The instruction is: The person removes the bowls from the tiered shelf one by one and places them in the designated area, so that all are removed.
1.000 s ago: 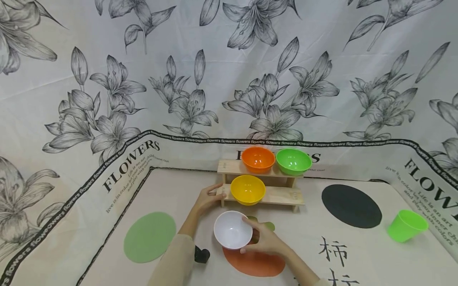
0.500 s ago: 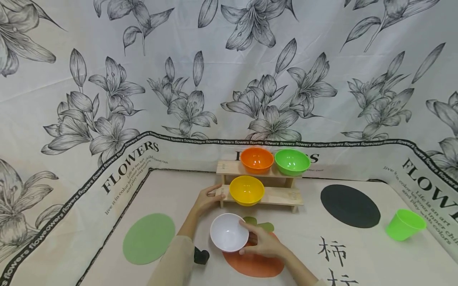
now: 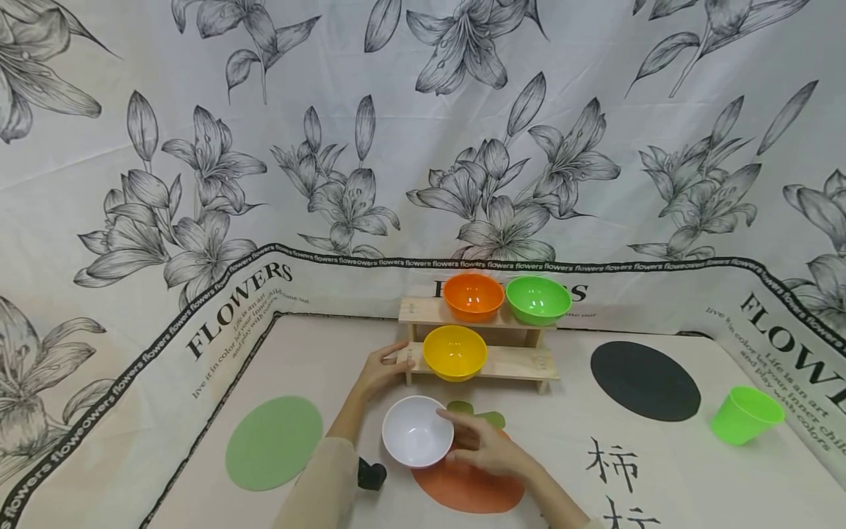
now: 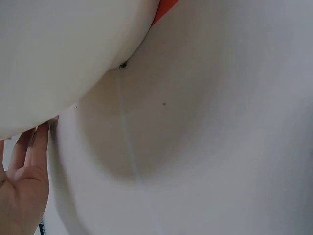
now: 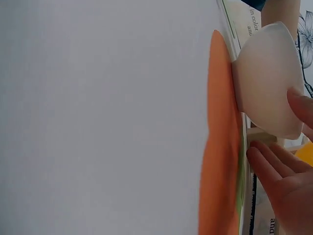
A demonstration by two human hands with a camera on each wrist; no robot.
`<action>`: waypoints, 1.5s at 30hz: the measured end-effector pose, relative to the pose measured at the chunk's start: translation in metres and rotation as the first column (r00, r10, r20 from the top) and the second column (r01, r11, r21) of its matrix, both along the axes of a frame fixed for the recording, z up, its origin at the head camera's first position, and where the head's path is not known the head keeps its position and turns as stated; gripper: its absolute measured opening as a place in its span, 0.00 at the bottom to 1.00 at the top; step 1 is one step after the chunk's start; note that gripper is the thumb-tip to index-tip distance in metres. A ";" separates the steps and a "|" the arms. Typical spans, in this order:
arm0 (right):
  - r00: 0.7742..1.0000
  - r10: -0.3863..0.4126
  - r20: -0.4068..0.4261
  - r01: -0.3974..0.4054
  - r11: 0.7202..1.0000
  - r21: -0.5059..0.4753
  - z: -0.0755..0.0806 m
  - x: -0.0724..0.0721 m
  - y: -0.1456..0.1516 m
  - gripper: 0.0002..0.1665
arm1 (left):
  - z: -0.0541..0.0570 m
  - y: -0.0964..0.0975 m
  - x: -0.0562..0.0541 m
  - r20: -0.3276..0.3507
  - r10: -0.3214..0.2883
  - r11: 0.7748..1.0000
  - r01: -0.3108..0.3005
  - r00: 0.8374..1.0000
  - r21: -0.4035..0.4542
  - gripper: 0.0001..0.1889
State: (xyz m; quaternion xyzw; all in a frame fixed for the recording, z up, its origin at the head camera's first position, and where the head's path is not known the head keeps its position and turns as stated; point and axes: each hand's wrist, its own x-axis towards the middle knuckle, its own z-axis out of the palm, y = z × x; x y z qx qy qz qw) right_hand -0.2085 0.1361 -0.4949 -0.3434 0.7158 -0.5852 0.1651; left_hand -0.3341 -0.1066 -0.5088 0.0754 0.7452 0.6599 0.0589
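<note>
My right hand (image 3: 485, 444) holds a white bowl (image 3: 416, 433) by its right side, one digit over the rim. In the right wrist view the bowl (image 5: 269, 81) stands with its foot toward the table, and the other fingers (image 5: 266, 159) extend below its side. At the left end of a two-tier wooden shelf (image 3: 515, 361), my left hand (image 3: 380, 371) grips the lower tier. A yellow bowl (image 3: 454, 354) sits on that tier beside it. In the left wrist view, the white bowl (image 4: 63, 54) hides the fingertips of my left hand (image 4: 27, 181).
On the upper tier stand an orange bowl (image 3: 473, 298) and a green bowl (image 3: 538, 301). A green cup (image 3: 745, 416) is at the far right, near a dark oval patch (image 3: 645, 380). A light green round patch (image 3: 274, 444) lies left; an orange patch (image 3: 469, 488) lies in front.
The white bowl and my right hand have shifted slightly left and toward me. My left hand stays at the shelf's left end. The head view has moved a little.
</note>
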 end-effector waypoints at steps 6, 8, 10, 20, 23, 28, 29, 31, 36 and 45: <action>0.968 -0.198 -0.157 0.193 0.980 -0.043 0.010 -0.005 0.012 0.28 | 0.001 0.000 0.001 0.001 0.006 1.000 -0.006 1.000 0.001 0.28; 0.934 -0.286 -0.216 0.275 0.958 -0.079 0.014 -0.008 0.016 0.25 | 0.001 0.000 0.002 0.005 0.008 1.000 -0.008 1.000 0.001 0.28; 0.894 -0.369 -0.252 0.348 0.929 -0.126 0.018 -0.011 0.021 0.22 | 0.002 0.000 0.002 0.009 0.009 1.000 -0.009 1.000 0.002 0.28; 0.770 -0.602 -0.211 0.576 0.798 -0.174 0.036 -0.035 0.029 0.39 | 0.005 0.000 0.004 0.013 0.006 1.000 -0.006 1.000 0.025 0.28; 0.783 -0.591 -0.194 0.569 0.806 -0.161 0.036 -0.044 0.031 0.43 | 0.013 0.000 0.010 0.006 -0.007 1.000 0.007 1.000 0.030 0.27; 0.802 -0.578 -0.152 0.568 0.816 -0.105 0.035 -0.056 0.031 0.47 | 0.027 -0.001 0.019 -0.017 -0.050 0.999 0.050 0.999 0.008 0.28; 0.809 -0.572 -0.138 0.564 0.820 -0.094 0.035 -0.059 0.031 0.48 | 0.028 -0.001 0.019 -0.018 -0.055 0.998 0.055 0.998 0.004 0.28; 0.826 -0.554 -0.104 0.548 0.832 -0.083 0.035 -0.062 0.029 0.49 | 0.027 -0.002 0.018 -0.016 -0.058 0.998 0.058 0.998 0.005 0.28; 0.860 -0.509 -0.037 0.507 0.860 -0.063 0.036 -0.069 0.023 0.49 | 0.011 -0.001 0.008 -0.005 -0.025 0.999 0.025 1.000 0.019 0.28; 0.863 -0.505 -0.026 0.505 0.863 0.000 0.037 -0.076 0.017 0.50 | 0.000 -0.001 0.000 0.038 -0.040 0.997 0.038 0.998 0.063 0.30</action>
